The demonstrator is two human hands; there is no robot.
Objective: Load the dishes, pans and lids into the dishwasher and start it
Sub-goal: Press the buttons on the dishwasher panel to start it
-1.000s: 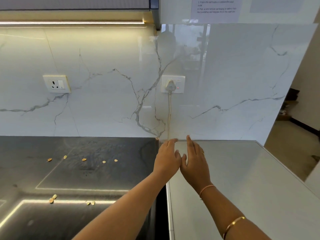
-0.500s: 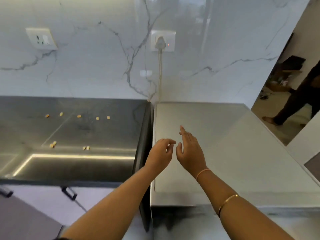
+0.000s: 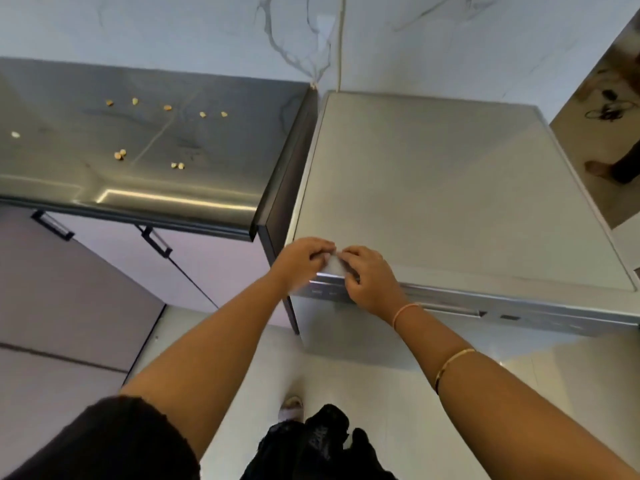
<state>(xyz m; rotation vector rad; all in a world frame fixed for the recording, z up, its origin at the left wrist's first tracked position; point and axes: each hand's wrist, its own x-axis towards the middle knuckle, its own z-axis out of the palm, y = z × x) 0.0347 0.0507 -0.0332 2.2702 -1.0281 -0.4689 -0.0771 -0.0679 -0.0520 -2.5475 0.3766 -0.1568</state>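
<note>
Both hands dropped to dishwasher (image 3: 450, 188) front edge | left hand (image 3: 304, 263) – right hand (image 3: 367, 280) fingers curled over it

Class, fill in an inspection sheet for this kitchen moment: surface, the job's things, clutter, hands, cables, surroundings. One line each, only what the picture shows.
Surface: dark glossy countertop on the left; bare grey dishwasher top on the right.
Job's things: dishwasher door shut, control strip along its front; no dishes, pans or lids seen.
Clutter: small yellowish crumbs scattered over the countertop.
Hands: left hand and right hand both curled over the dishwasher's front top edge, close together; holding no dish.
Cables: pale cord running down the marble wall behind the dishwasher; dark tangled cable on the floor, far right.
Surroundings: cabinet doors with dark handles below the countertop; another person's foot at right.
</note>
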